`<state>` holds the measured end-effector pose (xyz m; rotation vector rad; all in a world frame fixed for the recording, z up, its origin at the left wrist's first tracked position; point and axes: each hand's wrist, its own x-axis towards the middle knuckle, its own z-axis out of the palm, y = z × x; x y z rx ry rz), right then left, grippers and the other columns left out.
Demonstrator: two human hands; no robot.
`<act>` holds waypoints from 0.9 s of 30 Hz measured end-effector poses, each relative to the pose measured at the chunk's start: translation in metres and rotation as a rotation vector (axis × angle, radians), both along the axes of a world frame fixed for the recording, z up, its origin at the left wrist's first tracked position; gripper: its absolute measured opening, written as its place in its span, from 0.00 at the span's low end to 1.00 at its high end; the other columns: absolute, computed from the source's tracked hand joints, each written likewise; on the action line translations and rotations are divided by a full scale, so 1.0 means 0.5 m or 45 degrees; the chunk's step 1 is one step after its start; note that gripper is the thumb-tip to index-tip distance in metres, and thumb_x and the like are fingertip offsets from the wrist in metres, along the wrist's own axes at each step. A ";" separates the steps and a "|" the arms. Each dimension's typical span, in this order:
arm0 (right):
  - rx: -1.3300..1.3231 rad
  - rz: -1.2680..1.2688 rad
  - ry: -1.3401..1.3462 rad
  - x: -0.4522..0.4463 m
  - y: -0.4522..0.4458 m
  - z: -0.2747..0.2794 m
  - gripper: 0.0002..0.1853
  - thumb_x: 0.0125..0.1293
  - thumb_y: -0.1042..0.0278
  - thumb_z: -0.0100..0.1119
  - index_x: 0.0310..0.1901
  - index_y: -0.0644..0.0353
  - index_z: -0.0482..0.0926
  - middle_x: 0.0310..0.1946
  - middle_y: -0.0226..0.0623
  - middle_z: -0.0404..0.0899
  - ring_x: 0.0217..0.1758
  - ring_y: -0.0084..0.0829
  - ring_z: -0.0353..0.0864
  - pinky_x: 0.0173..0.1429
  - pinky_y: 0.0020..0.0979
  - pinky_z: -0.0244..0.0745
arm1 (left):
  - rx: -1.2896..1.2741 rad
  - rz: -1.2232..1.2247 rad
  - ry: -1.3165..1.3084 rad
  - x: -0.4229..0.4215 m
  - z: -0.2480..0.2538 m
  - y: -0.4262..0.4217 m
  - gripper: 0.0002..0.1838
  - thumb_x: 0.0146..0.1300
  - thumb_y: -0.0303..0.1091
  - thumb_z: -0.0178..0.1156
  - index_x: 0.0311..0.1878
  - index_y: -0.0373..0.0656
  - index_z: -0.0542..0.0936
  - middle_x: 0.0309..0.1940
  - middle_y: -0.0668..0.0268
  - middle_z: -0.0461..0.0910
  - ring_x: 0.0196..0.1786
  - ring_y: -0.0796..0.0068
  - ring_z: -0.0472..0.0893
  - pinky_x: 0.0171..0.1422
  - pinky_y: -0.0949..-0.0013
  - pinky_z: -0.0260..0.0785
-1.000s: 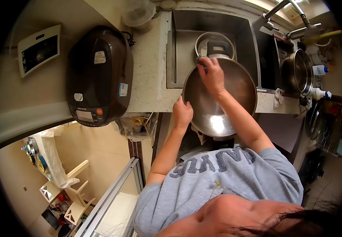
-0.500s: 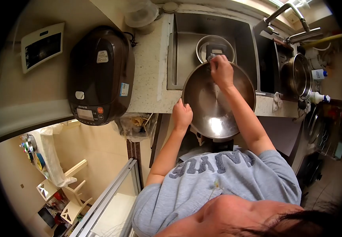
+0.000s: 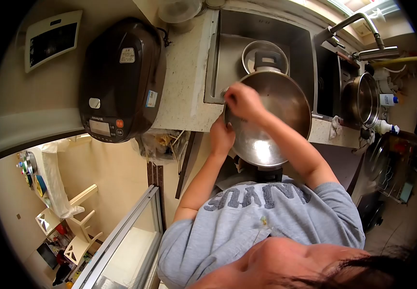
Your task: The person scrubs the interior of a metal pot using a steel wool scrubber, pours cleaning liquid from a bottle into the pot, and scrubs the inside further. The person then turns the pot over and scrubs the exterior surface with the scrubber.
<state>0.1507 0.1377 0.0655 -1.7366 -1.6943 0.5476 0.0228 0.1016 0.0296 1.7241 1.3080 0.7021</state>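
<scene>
A large steel pan [image 3: 285, 108] with a black handle at each end overlaps the sink's front edge. On its left rim my left hand [image 3: 222, 136] is closed, gripping the pan. My right hand [image 3: 243, 100] is closed at the pan's upper left rim, slightly blurred. A small grey scrubber [image 3: 225, 91] shows partly beside its fingers, pressed near the rim. Beyond the pan's far handle a smaller round steel bowl [image 3: 250, 57] lies in the sink.
The sink [image 3: 227, 48] has a faucet [image 3: 353, 21] at its right. A dark rice cooker [image 3: 121, 82] stands on the left counter [image 3: 182, 82]. Another steel pot [image 3: 366, 98] and bottles [image 3: 386, 127] are at the right. A glass sliding door [image 3: 131, 241] is lower left.
My right hand has moved from the pan's far rim near the handle leftward and nearer to the upper left rim. My left hand still grips the left rim. The view has shifted slightly.
</scene>
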 end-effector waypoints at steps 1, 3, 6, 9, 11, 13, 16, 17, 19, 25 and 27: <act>0.005 -0.031 0.018 0.018 0.008 -0.007 0.02 0.49 0.74 0.59 0.27 0.57 0.78 0.30 0.39 0.78 0.34 0.42 0.79 0.39 0.37 0.75 | 0.000 0.000 0.001 0.001 -0.003 0.002 0.14 0.52 0.21 0.54 0.43 0.27 0.73 0.34 0.39 0.77 0.41 0.39 0.76 0.45 0.51 0.69; -0.005 -0.367 -0.126 0.067 0.042 0.006 0.03 0.50 0.72 0.60 0.28 0.56 0.78 0.29 0.40 0.75 0.34 0.44 0.78 0.37 0.38 0.74 | -0.205 -0.027 0.050 0.001 -0.009 0.006 0.18 0.51 0.21 0.53 0.47 0.28 0.73 0.35 0.39 0.77 0.42 0.39 0.75 0.45 0.51 0.69; -0.029 0.068 -0.057 0.002 -0.004 -0.014 0.03 0.48 0.74 0.60 0.27 0.55 0.78 0.29 0.39 0.75 0.34 0.44 0.78 0.38 0.39 0.74 | -0.126 0.003 -0.005 0.004 0.001 0.004 0.16 0.52 0.22 0.54 0.45 0.29 0.74 0.34 0.40 0.77 0.41 0.39 0.75 0.45 0.51 0.69; 0.016 -0.079 0.046 0.029 0.004 -0.005 0.04 0.48 0.74 0.60 0.27 0.55 0.77 0.28 0.39 0.75 0.35 0.44 0.78 0.38 0.39 0.74 | -0.092 0.012 0.008 0.002 0.002 0.000 0.15 0.52 0.22 0.53 0.45 0.29 0.74 0.34 0.40 0.77 0.41 0.39 0.76 0.44 0.51 0.69; 0.033 -0.362 -0.124 0.065 0.039 -0.007 0.02 0.50 0.73 0.59 0.26 0.56 0.76 0.28 0.38 0.75 0.34 0.44 0.77 0.36 0.39 0.73 | -0.132 0.000 0.038 0.000 0.002 0.001 0.16 0.52 0.22 0.53 0.46 0.29 0.74 0.34 0.40 0.77 0.41 0.39 0.75 0.44 0.50 0.69; 0.068 -0.345 -0.163 0.048 0.032 -0.002 0.01 0.52 0.72 0.58 0.27 0.56 0.76 0.27 0.38 0.75 0.33 0.44 0.77 0.35 0.39 0.73 | -0.158 0.001 -0.015 0.003 -0.004 0.001 0.18 0.51 0.21 0.52 0.48 0.31 0.73 0.35 0.40 0.77 0.41 0.39 0.75 0.43 0.50 0.68; -0.013 0.027 -0.042 -0.002 -0.010 -0.005 0.01 0.52 0.72 0.57 0.28 0.55 0.77 0.27 0.39 0.76 0.34 0.44 0.78 0.36 0.38 0.74 | -0.059 0.025 -0.008 0.005 0.001 0.002 0.17 0.52 0.21 0.53 0.48 0.30 0.74 0.36 0.40 0.77 0.41 0.38 0.75 0.44 0.50 0.69; -0.002 -0.052 -0.010 0.029 0.004 -0.017 0.01 0.52 0.72 0.57 0.28 0.55 0.77 0.28 0.39 0.76 0.34 0.43 0.78 0.36 0.38 0.74 | -0.101 0.023 -0.024 0.005 0.005 -0.002 0.17 0.52 0.21 0.53 0.47 0.30 0.74 0.36 0.40 0.77 0.41 0.38 0.75 0.44 0.50 0.68; 0.117 -0.301 -0.117 0.067 0.034 -0.022 0.00 0.53 0.71 0.58 0.28 0.55 0.78 0.30 0.40 0.77 0.34 0.44 0.79 0.37 0.38 0.74 | -0.115 0.019 -0.106 0.004 0.001 -0.003 0.17 0.51 0.20 0.53 0.48 0.30 0.74 0.36 0.40 0.77 0.42 0.38 0.75 0.45 0.50 0.68; 0.039 -0.131 -0.101 0.005 -0.004 -0.008 0.01 0.53 0.72 0.57 0.27 0.56 0.77 0.29 0.40 0.77 0.35 0.43 0.79 0.37 0.39 0.74 | 0.036 0.026 0.025 0.004 -0.014 -0.016 0.14 0.52 0.21 0.54 0.43 0.27 0.73 0.34 0.39 0.77 0.42 0.37 0.75 0.45 0.52 0.68; 0.122 -0.485 -0.151 0.085 0.034 -0.036 0.02 0.54 0.70 0.57 0.27 0.56 0.77 0.30 0.39 0.78 0.34 0.43 0.80 0.36 0.40 0.75 | -0.121 0.041 -0.016 0.004 -0.005 -0.011 0.13 0.53 0.22 0.54 0.42 0.26 0.73 0.33 0.39 0.77 0.41 0.37 0.76 0.44 0.52 0.69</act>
